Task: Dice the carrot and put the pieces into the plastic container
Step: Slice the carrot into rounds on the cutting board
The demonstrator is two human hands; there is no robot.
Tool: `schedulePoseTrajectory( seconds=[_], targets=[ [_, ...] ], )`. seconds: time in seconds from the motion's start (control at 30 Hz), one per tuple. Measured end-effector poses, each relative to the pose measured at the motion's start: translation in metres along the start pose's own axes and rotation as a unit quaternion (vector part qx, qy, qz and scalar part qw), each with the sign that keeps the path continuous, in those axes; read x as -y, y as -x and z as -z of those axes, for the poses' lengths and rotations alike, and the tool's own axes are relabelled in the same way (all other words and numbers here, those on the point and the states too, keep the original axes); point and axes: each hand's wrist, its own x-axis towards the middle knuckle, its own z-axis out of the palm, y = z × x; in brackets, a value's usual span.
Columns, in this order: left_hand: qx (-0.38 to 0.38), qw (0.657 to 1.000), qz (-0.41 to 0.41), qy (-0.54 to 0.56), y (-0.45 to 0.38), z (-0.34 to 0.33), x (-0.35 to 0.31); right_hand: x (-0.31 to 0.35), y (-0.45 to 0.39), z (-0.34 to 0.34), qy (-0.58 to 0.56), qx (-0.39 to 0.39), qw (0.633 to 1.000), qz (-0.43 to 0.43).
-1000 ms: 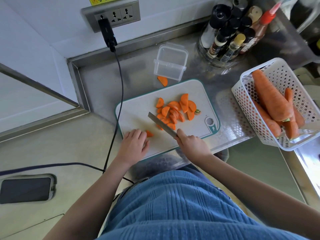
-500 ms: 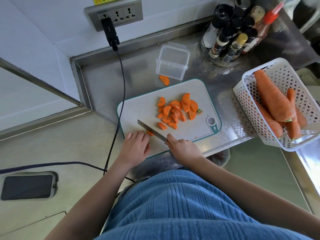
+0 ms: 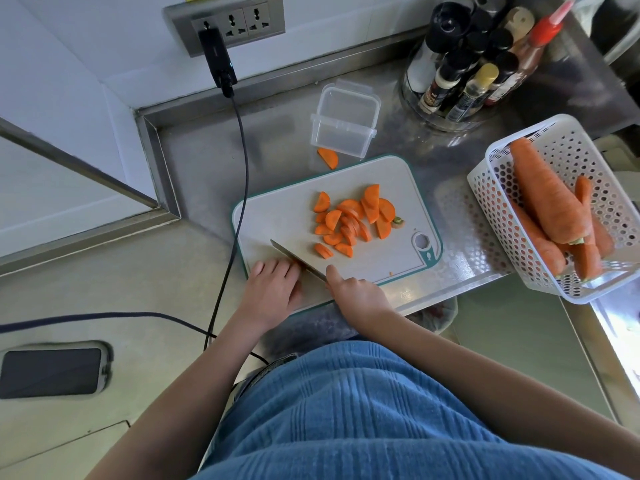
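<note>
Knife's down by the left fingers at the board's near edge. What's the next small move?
Probably finish this cut: the right hand holds the knife with its blade against the left hand, whose fingers hide whatever carrot remains. The plastic container looks empty, with half-moon slices piled on the cutting board.

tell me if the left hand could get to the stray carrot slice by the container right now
Probably yes. The left hand rests at the board's near edge, holding no tool, and the bare left half of the board lies between it and the slice. The knife sits to its right, off that path.
</note>
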Motion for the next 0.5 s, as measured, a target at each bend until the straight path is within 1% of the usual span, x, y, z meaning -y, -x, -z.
schedulePoseTrajectory(
  seconds=[0.1,0.2,0.33,0.4,0.5],
  targets=[
    [0.004,1.000,0.007,0.000,-0.001,-0.001,-0.001,0.003,-0.008,0.002,0.002,-0.005,1.000,0.001],
    [0.018,0.999,0.031,0.011,-0.003,0.001,-0.003,0.001,-0.012,0.003,-0.012,-0.007,1.000,0.001],
    [0.010,0.997,0.068,0.040,-0.006,0.002,-0.005,-0.006,-0.011,0.003,-0.015,-0.020,1.000,0.011],
    [-0.001,0.993,0.099,0.058,-0.008,0.001,-0.006,-0.010,-0.008,0.006,-0.041,-0.019,0.999,0.008],
    [-0.005,0.986,0.144,0.080,-0.010,0.001,-0.009,-0.017,0.002,0.009,-0.091,-0.018,0.995,-0.021]
  ],
)
